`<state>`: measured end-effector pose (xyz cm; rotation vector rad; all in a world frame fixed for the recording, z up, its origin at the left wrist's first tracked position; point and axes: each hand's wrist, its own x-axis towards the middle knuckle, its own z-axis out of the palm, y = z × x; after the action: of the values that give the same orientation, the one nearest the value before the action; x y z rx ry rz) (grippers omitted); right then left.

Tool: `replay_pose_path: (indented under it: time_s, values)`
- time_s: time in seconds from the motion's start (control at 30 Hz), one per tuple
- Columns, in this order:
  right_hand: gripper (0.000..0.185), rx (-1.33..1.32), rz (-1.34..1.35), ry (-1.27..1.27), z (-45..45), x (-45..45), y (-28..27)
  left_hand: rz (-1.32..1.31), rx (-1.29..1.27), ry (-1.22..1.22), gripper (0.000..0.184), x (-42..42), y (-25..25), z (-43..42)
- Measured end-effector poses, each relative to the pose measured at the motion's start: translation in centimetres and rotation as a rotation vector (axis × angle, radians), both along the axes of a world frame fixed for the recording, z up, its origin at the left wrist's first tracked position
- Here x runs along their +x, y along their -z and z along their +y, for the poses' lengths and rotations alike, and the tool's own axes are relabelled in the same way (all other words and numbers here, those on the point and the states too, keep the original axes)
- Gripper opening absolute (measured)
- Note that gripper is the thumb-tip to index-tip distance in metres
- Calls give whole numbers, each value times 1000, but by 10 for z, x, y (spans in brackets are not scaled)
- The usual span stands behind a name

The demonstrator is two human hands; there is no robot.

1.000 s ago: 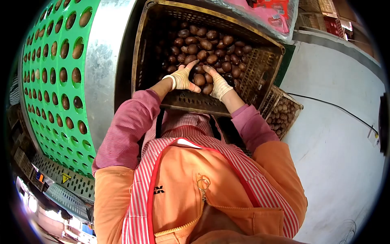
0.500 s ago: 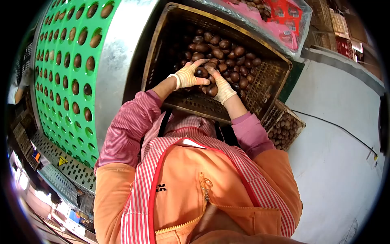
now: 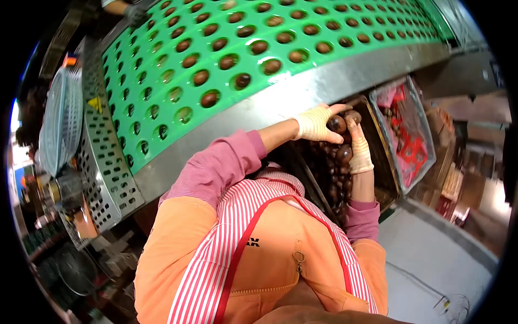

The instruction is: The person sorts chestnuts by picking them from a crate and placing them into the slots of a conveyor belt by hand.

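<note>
Dark brown passion fruits (image 3: 337, 125) are gathered between my two hands, above a brown plastic crate. My left hand (image 3: 317, 124), in a cream fingerless glove, curves around them from the left, close to the steel edge (image 3: 243, 116) of the sorting machine. On the other side my right hand (image 3: 360, 144), gloved the same way, closes around them with its thumb against a fruit. Below lie more passion fruits (image 3: 333, 181) inside the crate (image 3: 381, 156). My forearms and hands cover part of the crate.
A green belt (image 3: 178, 124) with rows of oval pockets, many holding fruits, fills the upper side. Another person's gloved hand (image 3: 136, 15) is at its far edge. A plastic-lined crate (image 3: 423, 146) with red packaging stands right. A pale blue basket (image 3: 60, 121) hangs left.
The view has turned left toward the green belt. My hands have risen from the pile in the crate with several passion fruits between them and are now nearer the machine's steel edge.
</note>
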<state>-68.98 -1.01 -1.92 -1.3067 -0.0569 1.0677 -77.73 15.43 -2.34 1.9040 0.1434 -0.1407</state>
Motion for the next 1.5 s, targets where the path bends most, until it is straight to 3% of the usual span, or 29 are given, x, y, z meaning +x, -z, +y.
replay_pose_path:
  time_s: [0.07,0.13,0.2,0.27,0.3,0.37,0.47,0.53,0.6,0.73,0.8,0.87,0.97,1.0,1.1,1.2,1.23,1.33,1.37,1.47,1.5]
  values:
    - [52,53,-140,-86,58,-11,-17,-184,90,-198,93,-32,-6,38]
    - [47,76,-81,-240,121,-36,-35,-286,-16,-286,90,-71,-15,90]
    - [44,11,-66,-412,185,-72,-53,-156,-163,-449,87,-128,-42,129]
    - [44,36,-86,-595,244,-111,-46,-306,-60,-639,85,-179,-18,165]
    - [43,46,-61,-683,269,-135,-43,-146,-177,-728,85,-210,-29,175]
    - [40,87,-9,-831,316,-181,-23,-82,-228,-888,86,-267,-15,195]
    - [37,175,93,-949,363,-250,11,-194,-138,-1027,82,-340,25,218]
    - [44,188,151,-989,384,-283,30,-230,-338,-1100,74,-377,36,220]
    - [46,201,-7,-1045,399,-305,35,-238,-646,-1311,64,-403,40,216]
    - [41,339,-460,-1047,432,-290,46,-398,-585,-1549,52,-434,66,231]
    - [41,176,-610,-977,443,-264,47,-467,-417,-1584,46,-445,75,253]
    - [46,15,-517,-1059,458,-235,74,-74,119,-1558,44,-470,119,292]
    - [51,-66,-1127,-977,466,-236,26,193,384,-1443,51,-460,64,308]
    - [51,-16,-1426,-917,479,-228,38,264,482,-1385,54,-458,52,314]
    - [50,-253,-1604,-1026,514,-225,38,411,512,-1245,55,-441,19,350]
    - [55,-328,-1700,-1091,525,-224,34,672,593,-1062,49,-434,24,390]
    - [56,-309,-1761,-1084,523,-229,23,727,632,-1030,48,-432,23,397]
    - [52,72,-1500,-944,530,-246,21,760,760,-977,43,-408,10,401]
    - [47,188,-1560,-909,538,-258,31,758,762,-943,44,-396,8,402]
    - [38,451,-1546,-1065,558,-290,67,747,739,-775,50,-369,20,405]
    - [38,422,-1596,-1122,559,-290,69,789,697,-756,53,-368,19,402]
